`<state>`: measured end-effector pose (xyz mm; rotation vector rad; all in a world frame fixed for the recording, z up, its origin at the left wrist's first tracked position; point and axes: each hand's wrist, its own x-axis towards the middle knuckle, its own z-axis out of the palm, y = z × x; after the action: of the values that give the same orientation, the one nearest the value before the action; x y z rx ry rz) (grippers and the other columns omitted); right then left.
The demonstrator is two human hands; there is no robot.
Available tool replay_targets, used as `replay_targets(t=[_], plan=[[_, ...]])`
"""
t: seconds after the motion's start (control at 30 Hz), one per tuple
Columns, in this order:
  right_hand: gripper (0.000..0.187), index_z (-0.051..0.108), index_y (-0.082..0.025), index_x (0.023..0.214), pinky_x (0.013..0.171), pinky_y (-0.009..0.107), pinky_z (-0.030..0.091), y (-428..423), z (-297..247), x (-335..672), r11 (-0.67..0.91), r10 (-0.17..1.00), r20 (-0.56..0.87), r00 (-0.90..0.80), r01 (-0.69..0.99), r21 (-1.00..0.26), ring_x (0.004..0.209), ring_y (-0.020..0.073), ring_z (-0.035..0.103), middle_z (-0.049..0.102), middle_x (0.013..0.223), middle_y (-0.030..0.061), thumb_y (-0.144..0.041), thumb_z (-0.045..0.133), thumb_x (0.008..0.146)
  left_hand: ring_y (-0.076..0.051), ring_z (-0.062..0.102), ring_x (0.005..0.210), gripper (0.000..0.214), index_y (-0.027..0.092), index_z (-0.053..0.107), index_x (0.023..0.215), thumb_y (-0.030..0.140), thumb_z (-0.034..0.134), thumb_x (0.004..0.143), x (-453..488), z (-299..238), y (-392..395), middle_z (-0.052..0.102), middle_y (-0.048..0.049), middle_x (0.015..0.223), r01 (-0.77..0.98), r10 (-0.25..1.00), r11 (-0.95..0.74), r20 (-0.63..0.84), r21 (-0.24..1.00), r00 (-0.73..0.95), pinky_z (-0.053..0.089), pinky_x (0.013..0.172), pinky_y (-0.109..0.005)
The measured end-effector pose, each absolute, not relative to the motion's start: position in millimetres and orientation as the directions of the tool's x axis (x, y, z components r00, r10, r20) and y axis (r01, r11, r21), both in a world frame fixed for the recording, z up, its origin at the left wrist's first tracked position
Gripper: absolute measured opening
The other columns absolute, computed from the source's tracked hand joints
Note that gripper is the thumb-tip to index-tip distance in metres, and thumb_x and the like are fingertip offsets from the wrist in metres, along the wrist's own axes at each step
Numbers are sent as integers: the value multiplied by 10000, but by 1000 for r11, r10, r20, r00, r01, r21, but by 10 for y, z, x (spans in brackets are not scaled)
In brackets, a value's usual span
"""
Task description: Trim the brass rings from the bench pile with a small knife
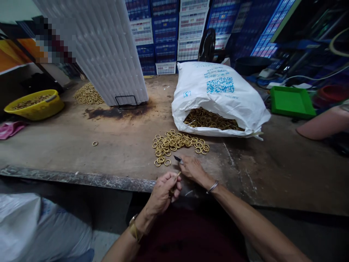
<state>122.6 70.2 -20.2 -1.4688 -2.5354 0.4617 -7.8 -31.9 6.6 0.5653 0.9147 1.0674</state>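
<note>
My left hand (164, 190) is closed at the table's front edge. One gold-coloured ring (178, 174) pokes out between its thumb and finger, and more rings show under the curled fingers. Just right of it, my right hand (193, 169) is closed over the tabletop on a small knife with a dark blade (177, 159); the handle is hidden in the fingers. A loose pile of gold-coloured rings (178, 142) lies beyond both hands. Behind the pile, a white woven sack (196, 78) rests on its side, its mouth towards me and full of such rings.
One ring (95, 143) lies apart at left. A yellow basin (51, 109) of rings, another ring heap (88, 94) and a tall white corrugated stack (109, 51) stand farther back. At right are a green tray (293, 102) and a person's arm (321, 123).
</note>
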Motion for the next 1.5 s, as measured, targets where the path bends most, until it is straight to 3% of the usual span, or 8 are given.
replay_targets(t=[0.13, 0.27, 0.43, 0.6, 0.73, 0.9, 1.33, 1.5], plan=[[186, 555, -182, 956, 646, 227, 337, 670, -210, 1064, 503, 849, 83, -522, 750, -429, 768, 146, 562, 643, 896, 61, -223, 433, 822, -29, 416, 438, 307, 141, 490, 723, 419, 616, 745, -122, -13, -297, 574, -19, 749, -621, 906, 396, -400, 677, 141, 248, 365, -153], [199, 538, -196, 1000, 650, 239, 341, 642, -175, 922, 501, 848, 61, -526, 759, -416, 847, 166, 558, 608, 1014, 71, -270, 471, 827, -28, 421, 446, 289, 138, 489, 727, 382, 645, 727, -218, -36, -257, 581, -21, 744, -672, 893, 397, -433, 626, 124, 247, 364, -142], [166, 539, -199, 946, 610, 242, 315, 697, -158, 898, 497, 845, 28, -535, 764, -411, 771, 161, 552, 607, 936, 62, -239, 483, 795, -17, 387, 421, 269, 161, 514, 847, 306, 682, 694, -296, -52, -208, 538, 22, 675, -749, 891, 390, -423, 535, 162, 255, 366, -134], [151, 535, -189, 884, 572, 236, 279, 725, -172, 950, 478, 857, 65, -511, 742, -470, 660, 139, 504, 593, 794, 34, -187, 466, 750, -1, 351, 409, 303, 153, 476, 777, 265, 723, 641, -292, -104, -172, 508, 34, 632, -802, 866, 385, -479, 457, 143, 227, 367, -119], [111, 501, -186, 835, 547, 218, 282, 708, -183, 1024, 403, 878, 78, -473, 640, -655, 562, 110, 425, 503, 649, -20, -185, 435, 746, -15, 376, 415, 350, 170, 423, 725, 235, 743, 598, -254, -69, -162, 480, 55, 596, -753, 875, 349, -482, 558, 49, 219, 363, -126], [59, 443, -192, 763, 549, 199, 331, 582, -208, 1150, 282, 925, 110, -364, 463, -840, 559, 96, 408, 432, 624, -47, -251, 441, 762, -29, 385, 401, 425, 181, 487, 925, 239, 725, 577, -200, -13, -124, 459, 80, 563, -663, 862, 374, -507, 649, -9, 215, 363, -133], [94, 467, -196, 773, 528, 191, 353, 418, -126, 1191, 225, 935, 98, -341, 356, -907, 535, 85, 423, 477, 622, -43, -289, 451, 777, -22, 417, 418, 370, 155, 507, 842, 375, 715, 630, -62, 13, -48, 502, 40, 628, -633, 845, 457, -528, 624, 90, 231, 369, -127], [118, 478, -190, 796, 525, 196, 370, 430, -161, 1212, 116, 944, 12, -331, 296, -948, 537, 91, 440, 491, 621, -43, -303, 468, 767, -26, 410, 423, 383, 164, 486, 822, 409, 712, 633, -10, -7, -69, 497, 48, 628, -590, 883, 392, -468, 706, 26, 232, 370, -133]])
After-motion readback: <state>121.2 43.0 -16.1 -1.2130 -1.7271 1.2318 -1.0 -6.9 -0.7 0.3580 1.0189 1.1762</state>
